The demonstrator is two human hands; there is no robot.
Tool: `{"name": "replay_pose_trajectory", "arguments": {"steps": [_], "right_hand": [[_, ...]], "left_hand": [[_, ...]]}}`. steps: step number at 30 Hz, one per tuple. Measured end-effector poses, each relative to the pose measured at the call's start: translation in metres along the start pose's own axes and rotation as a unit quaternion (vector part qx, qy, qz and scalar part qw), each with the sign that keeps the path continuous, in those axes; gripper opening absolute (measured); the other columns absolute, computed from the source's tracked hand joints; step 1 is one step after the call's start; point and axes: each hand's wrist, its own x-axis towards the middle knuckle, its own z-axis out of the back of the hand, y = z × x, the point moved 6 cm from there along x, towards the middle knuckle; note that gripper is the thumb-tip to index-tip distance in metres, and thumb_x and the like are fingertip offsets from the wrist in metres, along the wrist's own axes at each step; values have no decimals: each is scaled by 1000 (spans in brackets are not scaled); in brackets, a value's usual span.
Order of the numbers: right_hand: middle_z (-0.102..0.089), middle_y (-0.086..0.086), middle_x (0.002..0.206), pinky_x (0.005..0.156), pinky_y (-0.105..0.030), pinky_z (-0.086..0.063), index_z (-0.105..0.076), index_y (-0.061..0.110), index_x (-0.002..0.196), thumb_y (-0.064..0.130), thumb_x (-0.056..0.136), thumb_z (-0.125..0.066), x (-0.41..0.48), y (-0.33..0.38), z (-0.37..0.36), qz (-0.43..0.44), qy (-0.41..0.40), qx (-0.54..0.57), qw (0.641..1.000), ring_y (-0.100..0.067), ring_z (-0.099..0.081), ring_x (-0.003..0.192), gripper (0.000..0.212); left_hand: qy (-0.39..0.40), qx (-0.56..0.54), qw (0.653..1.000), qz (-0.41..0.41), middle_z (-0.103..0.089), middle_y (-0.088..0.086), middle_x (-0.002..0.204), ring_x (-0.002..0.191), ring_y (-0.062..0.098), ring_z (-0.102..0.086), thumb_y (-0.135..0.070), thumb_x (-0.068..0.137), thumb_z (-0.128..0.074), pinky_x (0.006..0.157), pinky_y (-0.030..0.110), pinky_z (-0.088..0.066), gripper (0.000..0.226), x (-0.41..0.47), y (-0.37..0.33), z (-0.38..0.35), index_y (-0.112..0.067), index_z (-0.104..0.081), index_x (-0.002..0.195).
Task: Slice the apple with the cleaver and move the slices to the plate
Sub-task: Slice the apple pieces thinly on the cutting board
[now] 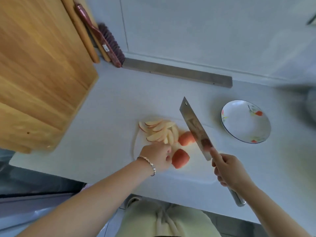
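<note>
Your right hand (229,170) is wrapped firmly round the handle of the cleaver (195,127), forefinger laid out along the blade; the blade hangs raised and tilted over the white cutting board (193,161), just beside the far apple chunk (185,139). Your left hand (156,156) sits knuckles-up at the near end of the fanned slices (159,130), fingers curled; whether they pinch a slice or only steady the pile, I cannot tell. The near apple chunk (180,159) lies skin-up right beside that hand; the plate (242,124) sits off to the right, well apart from the board, no slice on it yet. By my read two chunks are left to cut; so take one and set it flat side down so it cannot rock; tuck your left fingertips behind the knuckles and let the blade's flat ride against them; bring the edge straight down, no sawing; nudge the cut slices clear of the blade's path first.
</note>
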Motion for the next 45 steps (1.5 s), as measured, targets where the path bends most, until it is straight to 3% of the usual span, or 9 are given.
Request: {"name": "replay_pose_trajectory", "arguments": {"steps": [4,11,16,24,28,31,35,40,45], "right_hand": [[-36,5,40,36,-18,-27,-42,9,63,48,91,-49,15,-36,45,-20,-2,17,1000,-10,-29,30,49],[-37,2,46,38,-20,-28,-42,9,68,49,91,-49,31,-61,83,-12,10,12,1000,-12,-31,36,47],[-38,1,48,39,-20,-28,-43,8,68,51,90,-47,31,-72,93,-16,6,15,1000,-10,-30,36,48],[-41,-3,52,44,-23,-31,-42,9,69,53,89,-46,36,-79,85,-45,-24,33,998,-15,-34,41,48],[-46,-2,53,42,-23,-38,-45,9,69,50,93,-43,37,-76,72,-55,-7,15,998,-13,-39,40,47],[-43,0,51,41,-22,-35,-43,9,68,49,94,-40,36,-68,63,-59,1,27,998,-11,-37,37,47],[-38,2,47,38,-20,-30,-39,10,66,57,92,-34,36,-59,61,-69,5,27,997,-11,-31,32,54],[-36,3,44,37,-18,-29,-36,11,64,57,92,-31,35,-50,57,-87,17,41,995,-12,-30,31,55],[-35,-4,54,44,-23,-28,-35,11,67,56,94,-30,39,-46,52,-72,25,-3,997,-15,-30,38,53]], "left_hand": [[36,96,994,-40,-48,2,129,118,25,-46,-30,87,-50,90,36,-44,42,41,-46,-31,-17,-44,127],[14,103,992,74,-50,8,126,118,29,-45,-31,86,-56,91,38,-41,46,100,-71,-26,-17,-39,126],[48,-50,980,186,-60,1,96,89,23,-59,-31,78,-61,66,26,-44,45,109,-73,-29,-18,-41,117],[26,-237,950,202,-59,8,120,109,27,-56,-28,82,-67,90,27,-40,45,110,-88,-53,-10,-53,120],[33,-352,906,232,-60,6,115,87,29,-64,-15,82,-66,88,44,-53,43,106,-80,-60,-15,-54,124],[16,-448,851,274,-53,6,102,73,19,-55,-2,81,-66,72,41,-56,46,102,-73,-65,-10,-53,124],[0,-481,830,283,-54,0,76,61,19,-54,5,77,-67,75,44,-55,39,104,-71,-66,-4,-58,114],[-7,-522,794,312,-56,14,96,86,30,-56,10,76,-66,84,49,-54,41,102,-73,-69,-3,-58,114],[-10,-537,779,323,-56,15,99,87,34,-59,12,75,-65,84,53,-54,43,106,-73,-73,-2,-56,116]]}}
